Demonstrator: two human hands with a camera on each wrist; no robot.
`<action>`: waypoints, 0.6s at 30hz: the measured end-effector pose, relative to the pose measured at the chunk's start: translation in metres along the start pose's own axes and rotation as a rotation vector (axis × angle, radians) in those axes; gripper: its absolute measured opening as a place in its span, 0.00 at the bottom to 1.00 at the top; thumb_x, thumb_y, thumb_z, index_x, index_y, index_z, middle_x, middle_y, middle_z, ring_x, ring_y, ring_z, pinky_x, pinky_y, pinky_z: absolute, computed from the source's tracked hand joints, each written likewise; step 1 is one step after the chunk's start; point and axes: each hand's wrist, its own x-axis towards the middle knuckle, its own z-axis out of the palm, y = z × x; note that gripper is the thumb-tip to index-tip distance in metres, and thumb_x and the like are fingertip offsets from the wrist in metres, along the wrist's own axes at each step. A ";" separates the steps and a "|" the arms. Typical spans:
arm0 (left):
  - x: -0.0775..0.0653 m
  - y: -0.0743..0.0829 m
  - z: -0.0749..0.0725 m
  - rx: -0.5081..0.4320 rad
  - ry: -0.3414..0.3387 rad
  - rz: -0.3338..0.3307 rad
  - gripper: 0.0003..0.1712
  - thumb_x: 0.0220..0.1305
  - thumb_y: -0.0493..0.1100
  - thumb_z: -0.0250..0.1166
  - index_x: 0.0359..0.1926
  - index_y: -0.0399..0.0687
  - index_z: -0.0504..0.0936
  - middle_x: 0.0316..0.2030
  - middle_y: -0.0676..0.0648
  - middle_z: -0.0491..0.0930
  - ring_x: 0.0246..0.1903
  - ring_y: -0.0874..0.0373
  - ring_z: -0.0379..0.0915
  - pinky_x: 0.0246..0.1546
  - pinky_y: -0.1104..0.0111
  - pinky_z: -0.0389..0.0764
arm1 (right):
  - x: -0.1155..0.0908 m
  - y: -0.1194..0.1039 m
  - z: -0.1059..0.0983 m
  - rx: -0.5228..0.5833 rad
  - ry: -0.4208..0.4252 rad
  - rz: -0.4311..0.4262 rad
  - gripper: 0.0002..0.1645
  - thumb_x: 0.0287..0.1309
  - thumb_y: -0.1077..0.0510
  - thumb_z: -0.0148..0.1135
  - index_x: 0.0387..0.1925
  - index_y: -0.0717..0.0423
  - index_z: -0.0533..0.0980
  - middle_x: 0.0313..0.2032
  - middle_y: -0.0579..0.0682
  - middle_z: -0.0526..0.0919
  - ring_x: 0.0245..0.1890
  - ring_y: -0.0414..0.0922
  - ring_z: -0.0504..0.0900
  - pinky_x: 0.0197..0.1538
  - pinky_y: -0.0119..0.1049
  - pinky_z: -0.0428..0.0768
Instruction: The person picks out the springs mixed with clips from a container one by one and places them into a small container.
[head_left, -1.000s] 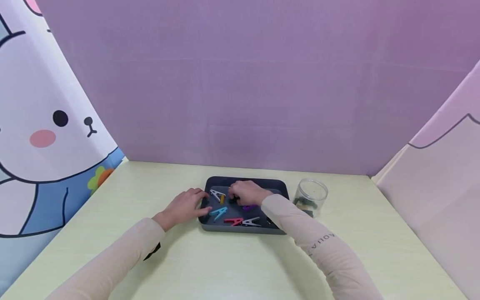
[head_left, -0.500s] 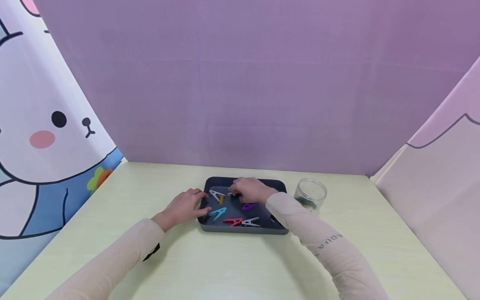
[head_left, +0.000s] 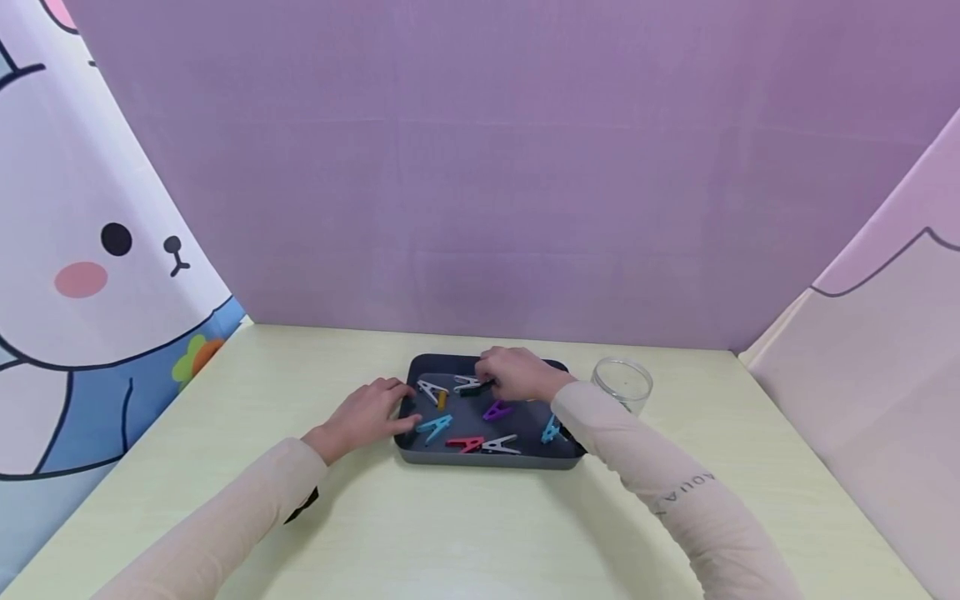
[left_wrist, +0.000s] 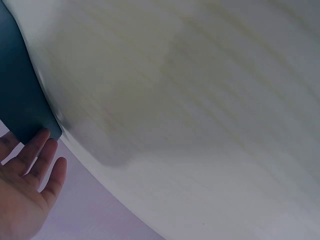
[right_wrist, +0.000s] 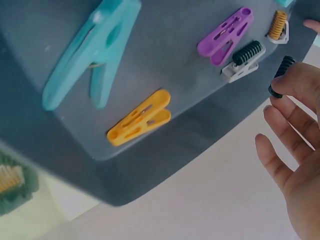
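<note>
My right hand (head_left: 519, 373) is over the back of the dark grey tray (head_left: 487, 462), pinching a small dark green ridged cylinder (right_wrist: 282, 75) between thumb and fingertips. Close beside it lies a white clothespin (right_wrist: 242, 69) with a similar green ridged cylinder (right_wrist: 247, 52) on it. Another white clothespin (head_left: 428, 390) has an orange-brown ridged cylinder (head_left: 442, 400) at it. A purple clothespin (right_wrist: 227, 35) lies near the tray's middle. My left hand (head_left: 367, 417) rests at the tray's left side, fingers extended, and its fingertips touch the wall in the left wrist view.
Further clothespins lie in the tray: light blue (head_left: 435, 427), red (head_left: 467, 443), pale grey (head_left: 500, 445), blue (head_left: 551, 429) and yellow (right_wrist: 140, 117). A clear jar (head_left: 624, 382) behind my right sleeve holds green and tan ridged pieces (right_wrist: 15, 182). A purple curtain (head_left: 480, 167) hangs behind the table.
My right hand has shifted right and slightly back, uncovering the white clothespin with its green cylinder. More of the tray's right side shows. My left hand stays in place.
</note>
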 end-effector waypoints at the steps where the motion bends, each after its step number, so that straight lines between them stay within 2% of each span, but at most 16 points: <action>1: 0.000 0.000 0.000 0.001 0.000 0.001 0.27 0.54 0.61 0.61 0.46 0.46 0.78 0.44 0.45 0.78 0.41 0.51 0.74 0.44 0.57 0.76 | -0.002 0.001 -0.001 0.004 0.002 0.003 0.13 0.47 0.66 0.59 0.36 0.52 0.80 0.34 0.45 0.78 0.34 0.39 0.73 0.39 0.35 0.77; 6: 0.000 -0.002 0.001 0.004 0.005 0.006 0.27 0.54 0.61 0.61 0.46 0.46 0.78 0.44 0.45 0.78 0.40 0.52 0.74 0.44 0.57 0.76 | -0.012 0.008 -0.007 0.017 0.018 0.009 0.13 0.46 0.65 0.59 0.36 0.52 0.80 0.35 0.46 0.79 0.36 0.39 0.75 0.41 0.36 0.77; 11: 0.000 -0.003 0.003 0.005 0.010 0.010 0.27 0.54 0.61 0.61 0.46 0.46 0.78 0.43 0.45 0.78 0.40 0.52 0.74 0.43 0.57 0.76 | -0.023 0.017 -0.012 0.015 0.044 0.011 0.11 0.46 0.66 0.60 0.34 0.51 0.80 0.33 0.47 0.79 0.32 0.39 0.73 0.38 0.36 0.76; 18: 0.001 -0.001 0.003 -0.001 0.008 0.004 0.27 0.54 0.61 0.61 0.46 0.46 0.78 0.44 0.45 0.78 0.41 0.51 0.73 0.44 0.56 0.76 | -0.038 0.029 -0.018 0.036 0.040 0.060 0.11 0.45 0.66 0.61 0.33 0.50 0.79 0.32 0.45 0.78 0.31 0.39 0.72 0.36 0.35 0.75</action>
